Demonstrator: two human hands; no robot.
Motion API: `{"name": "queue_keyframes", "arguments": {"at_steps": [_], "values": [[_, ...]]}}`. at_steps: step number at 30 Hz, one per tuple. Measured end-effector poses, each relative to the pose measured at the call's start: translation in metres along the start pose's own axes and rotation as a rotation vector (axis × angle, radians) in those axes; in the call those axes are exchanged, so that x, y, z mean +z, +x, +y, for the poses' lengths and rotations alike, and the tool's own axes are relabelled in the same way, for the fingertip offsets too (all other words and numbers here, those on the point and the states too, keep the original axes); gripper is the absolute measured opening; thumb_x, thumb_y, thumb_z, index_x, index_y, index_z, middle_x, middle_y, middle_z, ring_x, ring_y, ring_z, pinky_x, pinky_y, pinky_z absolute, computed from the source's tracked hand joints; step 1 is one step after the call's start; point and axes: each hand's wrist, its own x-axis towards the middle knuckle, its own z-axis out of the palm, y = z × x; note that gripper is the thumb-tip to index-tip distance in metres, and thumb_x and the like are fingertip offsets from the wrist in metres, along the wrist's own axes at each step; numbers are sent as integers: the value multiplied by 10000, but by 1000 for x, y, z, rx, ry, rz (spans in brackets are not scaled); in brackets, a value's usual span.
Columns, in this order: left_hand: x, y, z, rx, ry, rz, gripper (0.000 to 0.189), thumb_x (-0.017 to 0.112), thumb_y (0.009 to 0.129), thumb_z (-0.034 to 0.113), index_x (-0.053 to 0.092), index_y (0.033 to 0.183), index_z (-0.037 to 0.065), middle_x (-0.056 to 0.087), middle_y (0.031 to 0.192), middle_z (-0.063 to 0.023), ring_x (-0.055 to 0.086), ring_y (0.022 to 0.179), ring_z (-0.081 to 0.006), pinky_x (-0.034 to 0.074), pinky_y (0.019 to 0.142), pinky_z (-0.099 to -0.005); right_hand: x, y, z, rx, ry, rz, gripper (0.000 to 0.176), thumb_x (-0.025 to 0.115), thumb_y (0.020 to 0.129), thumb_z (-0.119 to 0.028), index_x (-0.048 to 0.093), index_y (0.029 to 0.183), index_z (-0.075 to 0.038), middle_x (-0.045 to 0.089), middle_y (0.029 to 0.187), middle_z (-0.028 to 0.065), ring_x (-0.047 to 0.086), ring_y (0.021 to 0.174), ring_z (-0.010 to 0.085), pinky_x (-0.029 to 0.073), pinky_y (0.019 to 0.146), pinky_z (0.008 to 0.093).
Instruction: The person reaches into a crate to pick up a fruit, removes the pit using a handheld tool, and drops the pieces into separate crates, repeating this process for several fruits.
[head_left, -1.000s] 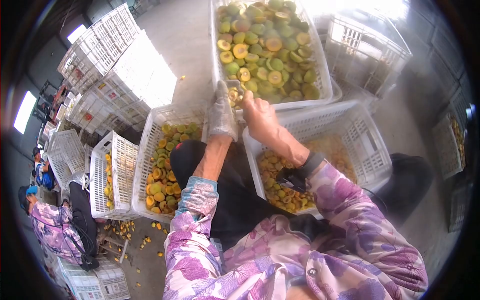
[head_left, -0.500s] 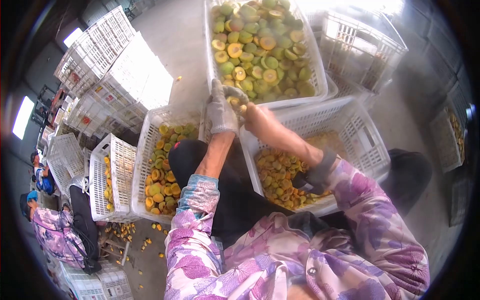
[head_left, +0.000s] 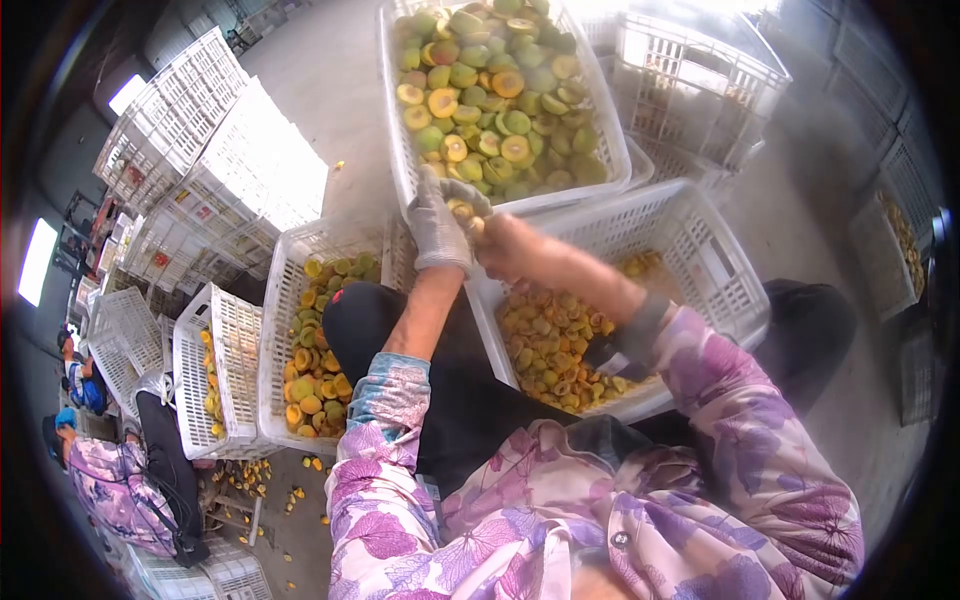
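My left hand (head_left: 440,230), in a grey work glove, is closed around a small yellow-fleshed, apricot-like fruit half (head_left: 462,210). Against it works my bare right hand (head_left: 510,250), fingers curled in; whatever they grip is hidden. A dark band (head_left: 650,318) circles the right wrist. Just beyond both hands stands a white crate (head_left: 612,130) heaped with green-skinned halved fruit (head_left: 515,122). Below the right forearm, a second white crate (head_left: 705,255) holds smaller orange-yellow fruit pieces (head_left: 545,340).
To the left, a white crate (head_left: 268,370) holds more halves, beside a tilted crate (head_left: 240,390). Stacked crates rise at the left (head_left: 270,150) and far right (head_left: 690,80). Fruit scraps (head_left: 245,475) litter the floor near another seated person (head_left: 115,475).
My view has shifted slightly, so the crates sit a little further left. My right hand has drawn down slightly beside the left, which still holds the fruit half.
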Motion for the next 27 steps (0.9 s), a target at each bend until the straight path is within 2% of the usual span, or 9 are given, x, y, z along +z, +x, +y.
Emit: {"name": "queue_keyframes", "arguments": {"at_steps": [3, 5, 7, 8, 12, 14, 19, 25, 27], "values": [[2, -8, 7, -113, -219, -95, 554, 463, 964, 468, 511, 623, 34, 550, 534, -107, 535, 467, -217, 460, 463, -313, -16, 2, 10, 96, 130, -196, 199, 521, 893, -128, 528, 764, 23, 480, 603, 26, 484, 509, 118, 360, 376, 271], [4, -4, 1, -36, -158, -107, 557, 464, 967, 462, 518, 614, 34, 550, 528, -99, 531, 460, -203, 455, 459, -312, -9, 3, 11, 109, 33, -198, 116, 550, 841, -66, 526, 898, 31, 542, 638, 102, 551, 533, 234, 413, 425, 362], [2, -3, -6, 36, -90, -122, 560, 465, 969, 455, 526, 605, 34, 550, 522, -91, 526, 453, -188, 450, 454, -310, 16, 3, 39, -683, -684, 547, 278, 574, 764, -6, 490, 1024, 41, 596, 705, 197, 593, 654, 391, 452, 548, 463], [-1, -1, -7, 141, 110, -91, 565, 469, 971, 448, 534, 591, 34, 549, 514, -78, 522, 448, -172, 440, 450, -304, 15, 7, 46, -660, -563, 447, 392, 576, 695, 38, 470, 1072, 49, 601, 731, 247, 557, 780, 499, 439, 661, 526], [-3, -8, -9, 340, 390, -148, 578, 481, 973, 427, 556, 554, 35, 544, 496, -46, 519, 452, -133, 400, 429, -280, 2, 39, 58, -150, -307, -208, 221, 603, 786, -50, 495, 962, 31, 565, 654, 150, 542, 524, 277, 436, 493, 391], [-6, -1, -11, 429, 456, -315, 551, 489, 973, 412, 550, 576, 37, 544, 506, -52, 534, 464, -146, 423, 443, -283, -23, -4, 19, 129, 415, -443, 117, 567, 853, -102, 506, 842, -3, 507, 602, 55, 465, 468, 123, 349, 392, 279], [-2, -13, -15, -33, 67, -220, 510, 490, 978, 389, 540, 615, 34, 564, 551, -74, 544, 471, -166, 451, 482, -289, -16, -21, 28, -15, 337, -241, 92, 498, 877, -91, 475, 808, -35, 422, 609, -8, 376, 459, 62, 272, 370, 229], [-2, -41, -13, 399, 486, -380, 513, 475, 988, 377, 561, 642, 8, 556, 555, -30, 499, 493, -134, 407, 512, -285, -26, -33, 38, -92, 498, -441, 61, 482, 873, -60, 457, 926, -45, 416, 650, -17, 340, 458, 43, 260, 373, 212], [1, -48, -16, 519, 501, -388, 517, 469, 992, 371, 560, 638, 5, 536, 551, -15, 472, 503, -121, 389, 508, -296, -17, -40, 39, 137, 429, -302, 66, 498, 868, -66, 459, 918, -46, 413, 643, -16, 332, 458, 37, 259, 375, 202]]}}
